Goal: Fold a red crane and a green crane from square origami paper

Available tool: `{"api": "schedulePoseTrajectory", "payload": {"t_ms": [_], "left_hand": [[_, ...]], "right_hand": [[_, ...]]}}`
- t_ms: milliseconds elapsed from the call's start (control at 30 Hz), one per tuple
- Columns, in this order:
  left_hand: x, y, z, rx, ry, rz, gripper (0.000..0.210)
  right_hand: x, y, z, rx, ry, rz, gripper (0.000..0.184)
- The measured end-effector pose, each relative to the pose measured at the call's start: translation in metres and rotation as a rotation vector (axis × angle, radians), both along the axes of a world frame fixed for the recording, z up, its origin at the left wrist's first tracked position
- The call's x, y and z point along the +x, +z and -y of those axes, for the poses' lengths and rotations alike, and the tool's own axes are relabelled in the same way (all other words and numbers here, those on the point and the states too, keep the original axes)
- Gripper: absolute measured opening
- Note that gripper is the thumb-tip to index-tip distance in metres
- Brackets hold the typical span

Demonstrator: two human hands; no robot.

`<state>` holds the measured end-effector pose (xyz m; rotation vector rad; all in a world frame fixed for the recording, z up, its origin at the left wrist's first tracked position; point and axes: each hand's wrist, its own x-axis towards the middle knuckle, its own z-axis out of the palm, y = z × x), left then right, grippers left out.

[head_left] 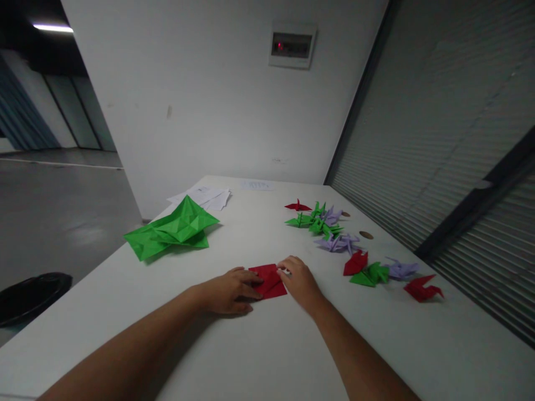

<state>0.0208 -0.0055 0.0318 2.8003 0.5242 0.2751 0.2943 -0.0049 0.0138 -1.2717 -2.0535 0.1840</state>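
A folded red sheet of origami paper [271, 280] lies on the white table in front of me. My left hand [229, 291] rests flat over its left part, fingers stretched out and pressing it down. At the paper's upper right edge, my right hand [298, 281] has its thumb and fingertips closed in a pinch. Creases and a folded flap show on the paper between the hands. Part of its left side is hidden under my left fingers.
Creased green paper sheets [175, 227] lie at the left, before loose white papers [204, 196]. Along the right stand several folded cranes, including a red crane [422, 288], a green crane [371, 274] and a purple crane [402, 269]. A black-lined bin [35, 289] stands left of the table.
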Motion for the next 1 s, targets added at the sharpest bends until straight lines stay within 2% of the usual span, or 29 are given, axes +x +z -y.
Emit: {"api": "schedulePoseTrajectory", "payload": {"t_ms": [133,233,333,533,667,800,867,1000], "left_hand": [[0.001,-0.001,0.000,0.011,0.009,0.026,0.048],[0.001,-0.003,0.000,0.019,0.017,0.042,0.049],[0.001,-0.005,-0.001,0.024,0.023,0.035,0.051],[0.001,-0.005,-0.001,0.030,0.036,0.016,0.049],[0.001,-0.006,-0.001,0.036,0.029,0.023,0.048],[0.000,-0.007,-0.002,0.029,0.027,0.043,0.045],[-0.001,-0.008,-0.003,0.033,0.061,0.062,0.043],[0.002,-0.008,0.000,0.064,0.211,0.056,0.040]], "right_hand": [[-0.010,0.008,0.013,-0.001,0.333,0.003,0.028],[-0.017,0.011,0.022,-0.100,0.428,0.066,0.029],[-0.018,0.011,0.024,-0.146,0.404,0.096,0.028],[-0.008,0.007,0.014,-0.117,0.288,0.146,0.028],[-0.002,0.006,0.011,-0.128,0.182,0.215,0.036],[-0.001,0.008,0.010,-0.145,0.180,0.255,0.041],[-0.001,0.009,0.011,-0.141,0.195,0.255,0.040],[-0.002,0.010,0.013,-0.124,0.203,0.252,0.037]]}}
